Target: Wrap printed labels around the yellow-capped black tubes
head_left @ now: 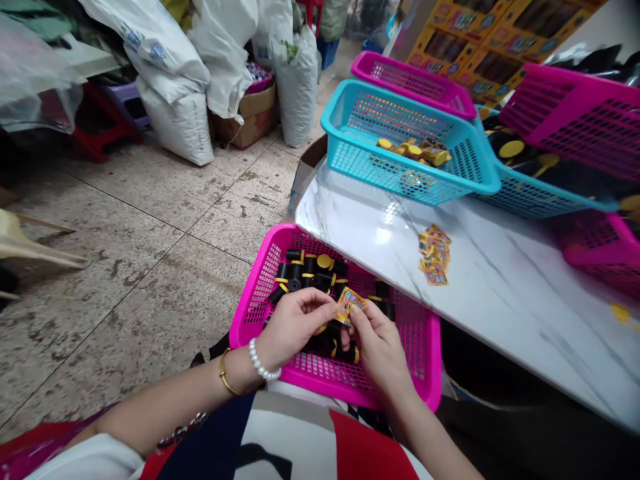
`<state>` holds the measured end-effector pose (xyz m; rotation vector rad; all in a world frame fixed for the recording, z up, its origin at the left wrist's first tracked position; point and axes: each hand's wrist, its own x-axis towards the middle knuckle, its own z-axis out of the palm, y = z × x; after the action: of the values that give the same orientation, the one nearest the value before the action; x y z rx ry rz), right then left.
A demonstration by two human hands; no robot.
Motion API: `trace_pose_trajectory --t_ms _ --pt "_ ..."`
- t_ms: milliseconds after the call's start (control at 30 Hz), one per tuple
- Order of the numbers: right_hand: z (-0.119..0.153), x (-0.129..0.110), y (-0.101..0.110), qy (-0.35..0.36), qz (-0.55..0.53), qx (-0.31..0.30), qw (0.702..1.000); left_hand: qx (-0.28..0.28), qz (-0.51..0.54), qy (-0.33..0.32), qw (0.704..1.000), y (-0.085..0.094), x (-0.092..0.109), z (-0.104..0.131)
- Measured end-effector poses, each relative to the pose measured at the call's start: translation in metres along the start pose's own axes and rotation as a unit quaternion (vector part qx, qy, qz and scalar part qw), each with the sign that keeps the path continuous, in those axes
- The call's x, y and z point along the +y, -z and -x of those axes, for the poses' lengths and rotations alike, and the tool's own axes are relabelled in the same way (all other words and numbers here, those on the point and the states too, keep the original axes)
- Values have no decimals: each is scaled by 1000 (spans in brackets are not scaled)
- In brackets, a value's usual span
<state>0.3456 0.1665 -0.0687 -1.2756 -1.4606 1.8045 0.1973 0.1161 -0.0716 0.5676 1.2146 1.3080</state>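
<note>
A small yellow printed sticker [351,304] is stretched between my hands above a pink basket [434,353] on my lap. My right hand [377,340] pinches it, thumb on top. My left hand [300,320] is closed, with thumb and forefinger pressed together at the sticker's left edge. Below both hands, the basket holds many small black cylinders [296,272] with yellow caps, partly hidden by my fingers. A loose pile of similar yellow stickers [435,255] lies on the white marbled table [380,227] to the right.
A blue basket [410,177] with yellow wrapped pieces [415,152] stands on the table, a pink basket [415,81] behind it. Further right are more baskets [570,120]. Yellow display boxes [460,47] are stacked behind. White sacks [175,113] and a cardboard box [257,117] sit on the floor.
</note>
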Motion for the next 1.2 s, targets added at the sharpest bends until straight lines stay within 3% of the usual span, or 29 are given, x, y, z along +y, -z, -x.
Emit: trace_pose_trajectory --t_ms 100,267,333,433,600,667,767,867,967,1033,1133,1200 --pt "1 0 -2 9 22 24 999 36 -25 -13 999 5 1 6" --pt "0 1 -3 104 108 43 988 -54 -38 16 998 8 -4 5" --pt "1 0 -1 120 128 10 984 -65 -45 26 997 11 -5 2" --pt "2 -5 7 81 152 -73 982 -98 -110 21 989 21 -2 -1" --pt "-3 -23 21 90 298 -130 942 -166 -300 -35 939 28 11 -2" --pt "-5 -28 22 80 323 -170 928 -161 -313 -44 935 25 16 -1" --pt "-7 -30 20 54 265 -204 941 -125 -328 -60 934 22 19 -2" --pt "-6 -25 18 88 267 -179 943 -115 -344 -66 930 23 19 -5" --pt "-5 -18 15 127 354 -130 917 -129 -310 -54 940 23 16 -9" --pt "-6 -14 14 141 370 -80 915 -84 -272 -67 956 21 16 -9" --pt "-6 -10 15 167 335 13 927 33 -213 -107 971 16 18 -1" --pt "-5 -9 14 181 311 44 932 46 -178 -103 978 12 18 7"
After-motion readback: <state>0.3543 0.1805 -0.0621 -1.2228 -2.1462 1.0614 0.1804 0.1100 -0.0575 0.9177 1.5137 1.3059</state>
